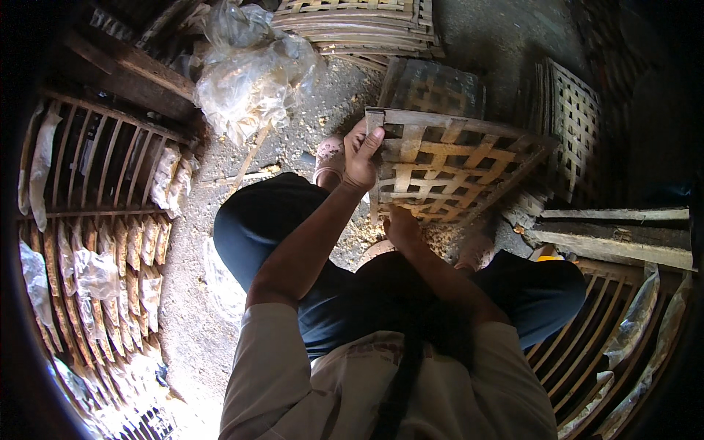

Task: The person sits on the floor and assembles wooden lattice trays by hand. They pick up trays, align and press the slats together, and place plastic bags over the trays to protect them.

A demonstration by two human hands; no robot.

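A woven bamboo tray (pixel 440 163) with a wooden frame stands tilted in front of me, between my knees. My left hand (pixel 361 158) is wrapped round its upper left corner, the thumb lying over the frame. Close to the tray's lower left edge is my right hand (pixel 403 229), its fingers curled. What it holds, if anything, is hidden. Pale crumbs (pixel 438 236) lie on the ground under the tray, around my feet.
More woven trays are stacked (pixel 359 26) ahead, with another upright stack (pixel 574 121) at the right. Crumpled clear plastic sheets (pixel 249 77) lie ahead left. Slatted racks (pixel 110 165) with plastic-wrapped pieces line the left; another rack (pixel 587 330) stands at the right.
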